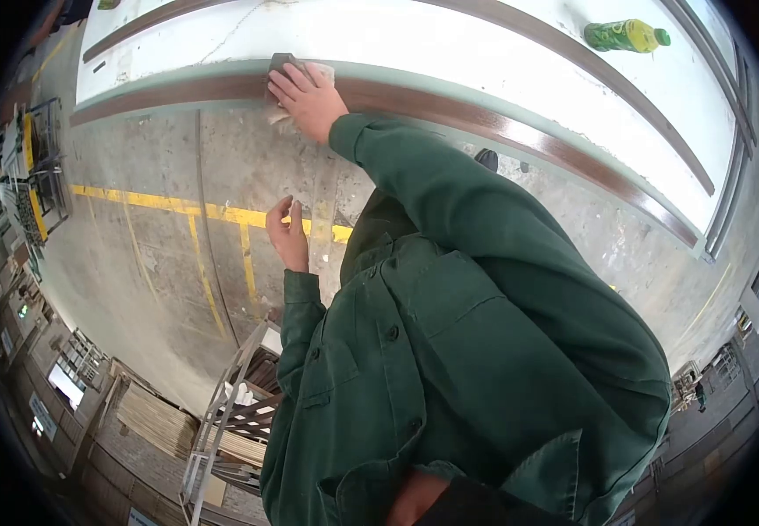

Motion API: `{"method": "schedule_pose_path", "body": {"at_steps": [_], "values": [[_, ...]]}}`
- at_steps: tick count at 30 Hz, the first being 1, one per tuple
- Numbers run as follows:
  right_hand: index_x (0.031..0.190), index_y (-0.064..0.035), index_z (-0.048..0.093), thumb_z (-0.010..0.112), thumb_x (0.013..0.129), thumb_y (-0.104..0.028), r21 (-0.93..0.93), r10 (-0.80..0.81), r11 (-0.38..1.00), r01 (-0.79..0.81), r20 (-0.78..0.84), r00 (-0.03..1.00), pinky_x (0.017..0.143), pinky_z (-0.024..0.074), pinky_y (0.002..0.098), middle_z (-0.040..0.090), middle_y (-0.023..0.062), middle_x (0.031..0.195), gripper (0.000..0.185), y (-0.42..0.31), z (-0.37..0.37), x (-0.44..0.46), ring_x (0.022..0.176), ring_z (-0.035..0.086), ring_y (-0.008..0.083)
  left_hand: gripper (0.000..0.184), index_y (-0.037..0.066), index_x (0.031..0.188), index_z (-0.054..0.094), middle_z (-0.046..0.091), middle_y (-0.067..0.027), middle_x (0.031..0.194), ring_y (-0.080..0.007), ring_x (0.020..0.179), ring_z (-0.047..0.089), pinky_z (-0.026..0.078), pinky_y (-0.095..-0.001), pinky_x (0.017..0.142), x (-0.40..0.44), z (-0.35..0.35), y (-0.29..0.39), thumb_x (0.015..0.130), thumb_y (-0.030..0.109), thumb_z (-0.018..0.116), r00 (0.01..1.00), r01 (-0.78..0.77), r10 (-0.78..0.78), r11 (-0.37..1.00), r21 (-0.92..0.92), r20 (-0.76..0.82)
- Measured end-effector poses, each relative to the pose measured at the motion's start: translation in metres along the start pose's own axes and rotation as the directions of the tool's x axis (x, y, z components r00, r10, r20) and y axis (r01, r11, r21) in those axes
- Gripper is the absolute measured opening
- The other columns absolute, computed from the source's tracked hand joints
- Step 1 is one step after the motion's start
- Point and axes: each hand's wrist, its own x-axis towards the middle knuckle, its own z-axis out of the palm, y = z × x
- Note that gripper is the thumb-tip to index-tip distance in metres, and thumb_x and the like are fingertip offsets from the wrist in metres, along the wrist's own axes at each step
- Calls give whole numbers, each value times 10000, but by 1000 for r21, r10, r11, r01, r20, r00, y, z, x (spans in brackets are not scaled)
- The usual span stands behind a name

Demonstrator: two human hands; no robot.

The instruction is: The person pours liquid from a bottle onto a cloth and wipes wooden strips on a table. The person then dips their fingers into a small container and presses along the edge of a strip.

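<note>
My right hand (311, 107) presses a dark block (283, 63) onto the long brown strip (414, 98) along the near edge of a white panel (485, 68). A pale, crumpled cloth (281, 116) pokes out beside and under that hand. The palm side and the full shape of the block are hidden. Lower and to the left, my left hand (288, 235) hangs above the floor, away from the panel. Its fingers are loosely bent, with the thumb apart and nothing visible between them.
A green bottle with a yellow label (627, 36) lies on the panel at the upper right. Another brown strip (572, 54) runs across the panel. Yellow lines (165, 202) mark the concrete floor. A metal rack (213, 438) stands at the lower left.
</note>
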Motion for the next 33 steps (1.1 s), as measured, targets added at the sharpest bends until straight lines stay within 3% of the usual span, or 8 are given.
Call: {"method": "schedule_pose_path", "body": {"at_steps": [10, 15, 24, 27, 28, 29, 31, 33], "values": [[1352, -190, 397, 497, 775, -161, -86, -63, 993, 79, 166, 984, 1112, 172, 410, 231, -24, 1470, 587, 119, -90, -225, 1348, 213, 202, 225, 78, 1027, 617, 587, -92, 1006, -261, 949, 522, 407, -359, 828, 25, 92, 115, 820, 165, 624, 822, -545, 503, 830, 117, 267], [1371, -240, 362, 497, 755, -110, -96, 114, 991, -91, 269, 956, 1119, 173, 400, 230, -49, 1470, 644, 196, -153, -371, 1349, 217, 184, 283, 70, 1081, 591, 562, -91, 1091, -282, 1038, 502, 385, -393, 896, -24, 175, 195, 814, 161, 613, 544, -816, 728, 575, 60, 416], [1282, -201, 487, 490, 670, 69, -171, 611, 787, -593, 83, 787, 1088, 256, 421, 360, 22, 1411, 668, 322, -268, -652, 1317, 297, 268, 661, 65, 1368, 325, 298, -102, 1424, -281, 1320, 267, 239, -425, 1069, -158, 304, 269, 801, 231, 621, 197, -948, 686, 317, -43, 701], [1319, -114, 446, 439, 732, 86, 77, 860, 508, -858, -101, 500, 1040, 312, 370, 375, 132, 1393, 620, 350, -293, -738, 1274, 357, 319, 725, 64, 1394, 272, 240, -66, 1460, -252, 1344, 226, 193, -419, 1094, -188, 327, 272, 795, 270, 626, 119, -964, 660, 255, -73, 741], [1311, -78, 446, 482, 795, -9, 404, 965, 252, -879, -172, 198, 1005, 345, 359, 410, 126, 1357, 522, 363, -290, -778, 1222, 407, 277, 721, 65, 1392, 276, 245, -66, 1458, -250, 1343, 231, 193, -418, 1095, -193, 330, 273, 796, 271, 625, 118, -963, 663, 258, -78, 739], [1303, -42, 445, 525, 858, -104, 693, 985, -1, -721, -124, -120, 970, 377, 349, 445, 120, 1320, 457, 372, -284, -799, 1170, 458, 236, 718, 65, 1391, 280, 250, -66, 1456, -248, 1341, 235, 192, -416, 1095, -194, 332, 273, 797, 272, 625, 121, -962, 668, 260, -78, 734], [1208, -12, 530, 562, 891, -359, 832, 950, -49, -553, -133, -284, 908, 408, 312, 545, 102, 1169, 471, 363, -303, -761, 1037, 514, 175, 696, 64, 1384, 296, 271, -68, 1448, -241, 1335, 251, 200, -412, 1092, -191, 331, 273, 805, 283, 614, 136, -967, 677, 251, -53, 723], [1230, -25, 520, 520, 917, -291, 683, 990, 133, -719, -63, 123, 959, 382, 324, 491, 111, 1272, 411, 367, -281, -752, 1133, 478, 202, 673, 62, 1376, 308, 282, -73, 1441, -250, 1327, 266, 217, -415, 1084, -182, 325, 268, 818, 299, 600, 221, -948, 704, 317, -21, 675]]}}
